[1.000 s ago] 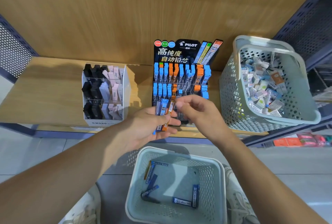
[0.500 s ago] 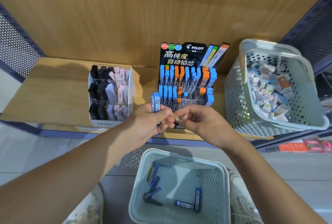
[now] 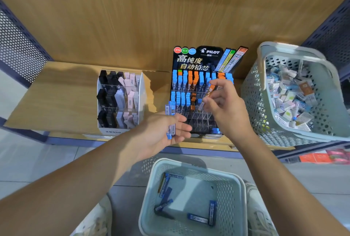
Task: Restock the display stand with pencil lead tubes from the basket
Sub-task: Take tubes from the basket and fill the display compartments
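Observation:
The black Pilot display stand [image 3: 197, 59] sits on the wooden shelf, its slots partly filled with blue and orange lead tubes. My right hand [image 3: 225, 111] is raised in front of the stand's right side and pinches an orange-capped lead tube [image 3: 209, 90] above the slots. My left hand [image 3: 162, 131] hovers just left of the stand's front and holds blue lead tubes [image 3: 171, 120] upright. Below, on the floor, the pale green basket [image 3: 149, 198] holds several blue lead tubes [image 3: 200, 218].
A white Mono box [image 3: 140, 103] of black, grey and pink erasers stands left of the stand. A larger green basket [image 3: 253, 93] full of small boxed items sits right of it. Perforated dark shelf panels [image 3: 17, 46] flank both sides. Shoes show beside the floor basket.
My right hand took the orange tube from my left hand and lifted it up and right toward the stand's slots. My left hand kept the blue tubes and dropped slightly.

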